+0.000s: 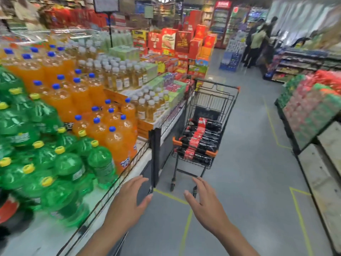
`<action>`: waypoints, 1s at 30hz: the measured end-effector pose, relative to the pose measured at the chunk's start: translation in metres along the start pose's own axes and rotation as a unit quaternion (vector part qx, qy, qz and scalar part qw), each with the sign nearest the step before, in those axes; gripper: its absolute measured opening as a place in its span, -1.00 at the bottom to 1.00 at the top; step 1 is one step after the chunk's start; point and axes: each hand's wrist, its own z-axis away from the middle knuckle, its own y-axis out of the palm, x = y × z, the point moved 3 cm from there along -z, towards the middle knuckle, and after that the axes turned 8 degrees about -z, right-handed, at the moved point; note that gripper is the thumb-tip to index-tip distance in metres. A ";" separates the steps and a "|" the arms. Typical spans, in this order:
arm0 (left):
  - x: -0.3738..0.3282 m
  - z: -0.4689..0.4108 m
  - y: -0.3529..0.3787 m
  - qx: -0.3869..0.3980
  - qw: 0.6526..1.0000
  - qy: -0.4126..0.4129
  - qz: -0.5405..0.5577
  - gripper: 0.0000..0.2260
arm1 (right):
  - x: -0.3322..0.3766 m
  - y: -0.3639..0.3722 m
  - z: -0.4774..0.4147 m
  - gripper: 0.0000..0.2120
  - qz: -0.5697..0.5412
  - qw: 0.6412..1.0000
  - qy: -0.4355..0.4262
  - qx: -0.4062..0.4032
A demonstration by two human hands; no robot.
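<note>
A grey floor (249, 145) with yellow lines (272, 124) runs down the aisle. The left shelf (166, 118) carries green bottles (70, 163) at its near corner, orange bottles (62, 102) behind them and pale bottles (127, 78) farther along. Red boxes (182, 41) stack past its far end. Wrapped packs (311, 111) fill the right. A fridge (221, 21) and blurred people (256, 43) stand at the back, beside what may be a curtain (299, 17).
</note>
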 end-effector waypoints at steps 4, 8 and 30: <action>-0.006 -0.058 0.022 0.023 1.000 0.008 0.007 -0.56 | -0.023 -0.018 -0.041 -0.39 0.002 1.000 0.022 -0.015; -0.016 -0.125 0.042 0.051 0.998 0.019 0.013 -0.56 | -0.039 -0.031 -0.089 -0.40 0.009 0.999 0.045 -0.023; -0.118 -0.418 0.216 0.211 0.977 0.034 -0.014 -0.56 | -0.205 -0.117 -0.335 -0.46 -0.005 0.992 0.125 0.025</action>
